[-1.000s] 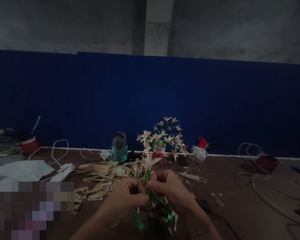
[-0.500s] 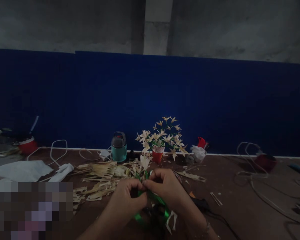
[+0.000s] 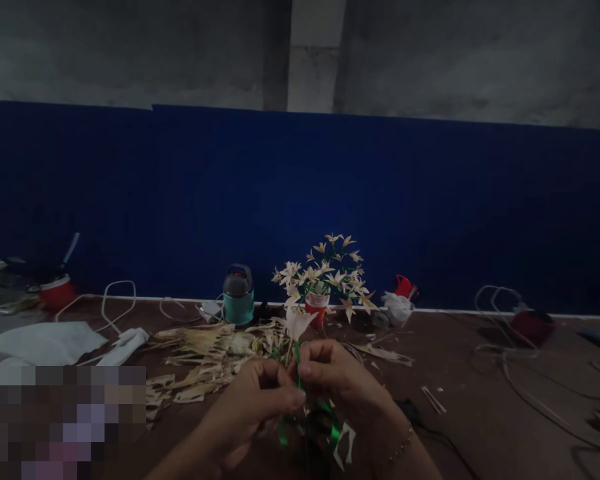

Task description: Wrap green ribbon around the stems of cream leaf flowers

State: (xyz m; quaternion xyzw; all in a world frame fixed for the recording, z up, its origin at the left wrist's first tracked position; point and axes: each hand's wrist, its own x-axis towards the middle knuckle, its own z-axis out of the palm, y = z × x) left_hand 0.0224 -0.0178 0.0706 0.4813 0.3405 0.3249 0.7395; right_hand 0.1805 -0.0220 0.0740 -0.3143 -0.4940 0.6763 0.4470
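Observation:
A pale, lily-shaped handmade flower stands upright on a thin green-wrapped stem between my hands. My left hand closes its thumb and fingers on the lower stem. Just above it, my right hand pinches the stem below the petals. Glossy green ribbon hangs in a loop under my hands. Behind the flower, a red cup holds a bunch of similar flowers with green stems.
Dried husk pieces lie spread at the left. A teal lantern-like container stands at the back. White plastic and cables lie further left. Small sticks and a white bag are at the right. A blue panel closes the back.
The flower in my hands has shifted slightly right and turned, showing its petals from the side. My fingers have moved along the stem, and the ribbon loop hangs differently.

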